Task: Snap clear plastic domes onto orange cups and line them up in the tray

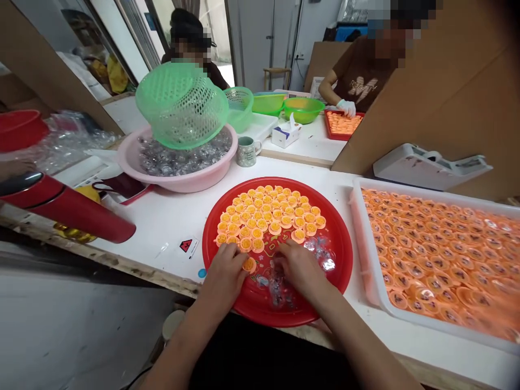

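A round red tray [337, 238] lies on the white table in front of me. Several small orange caps with yellow centres [270, 214] are lined up over its far half. A few clear plastic pieces [323, 254] lie loose on its right side. My left hand [225, 273] rests on the tray's near left with its fingers curled, pinching one orange cap [249, 265]. My right hand [298, 268] lies palm down near the tray's middle, fingers bent over the clear pieces; what they hold is hidden.
A white bin [368, 238] full of orange caps stands at right. A pink basin [182, 181] of clear pieces with a green basket [181, 103] over it sits at back left, beside a red flask [65, 208] and a mug [246, 150]. Two people work behind.
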A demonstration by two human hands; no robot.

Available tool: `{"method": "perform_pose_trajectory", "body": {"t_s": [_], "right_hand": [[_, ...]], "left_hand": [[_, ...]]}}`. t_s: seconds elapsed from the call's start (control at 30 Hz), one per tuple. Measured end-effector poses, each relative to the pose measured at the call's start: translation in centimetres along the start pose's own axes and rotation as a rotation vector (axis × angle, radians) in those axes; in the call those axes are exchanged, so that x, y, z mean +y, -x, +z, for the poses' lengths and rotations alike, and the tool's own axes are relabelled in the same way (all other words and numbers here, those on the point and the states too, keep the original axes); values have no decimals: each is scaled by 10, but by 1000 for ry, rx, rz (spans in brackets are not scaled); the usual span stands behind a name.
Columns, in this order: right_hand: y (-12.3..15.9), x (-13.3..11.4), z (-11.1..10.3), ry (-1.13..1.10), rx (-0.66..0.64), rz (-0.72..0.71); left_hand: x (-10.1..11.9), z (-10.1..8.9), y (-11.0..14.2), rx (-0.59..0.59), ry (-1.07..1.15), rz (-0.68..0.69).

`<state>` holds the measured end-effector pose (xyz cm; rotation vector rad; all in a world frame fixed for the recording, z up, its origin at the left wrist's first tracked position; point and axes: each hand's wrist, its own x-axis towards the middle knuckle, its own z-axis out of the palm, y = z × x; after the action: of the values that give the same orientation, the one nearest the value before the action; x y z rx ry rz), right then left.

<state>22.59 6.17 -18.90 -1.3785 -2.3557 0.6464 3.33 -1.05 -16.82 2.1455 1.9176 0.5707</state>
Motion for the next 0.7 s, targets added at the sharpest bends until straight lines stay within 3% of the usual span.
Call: {"method": "perform_pose_trajectory", "body": {"t_s": [0.1,0.23,0.4,0.57,0.7], "right_hand": [[9,16,-5,-7,10,65],[24,27,-17,-107,36,120],[39,6,-27,-337,92,-91],[46,-9,-24,-42,-17,-338],[47,7,-17,132,22,-233]], "left_hand": [[11,0,-2,-14,131,8],[28,3,-8,-48,358,-117],[37,9,-16,-73,600,-203],[35,12,-15,-112,732,-330],[32,12,-14,-178,802,-423]]}}
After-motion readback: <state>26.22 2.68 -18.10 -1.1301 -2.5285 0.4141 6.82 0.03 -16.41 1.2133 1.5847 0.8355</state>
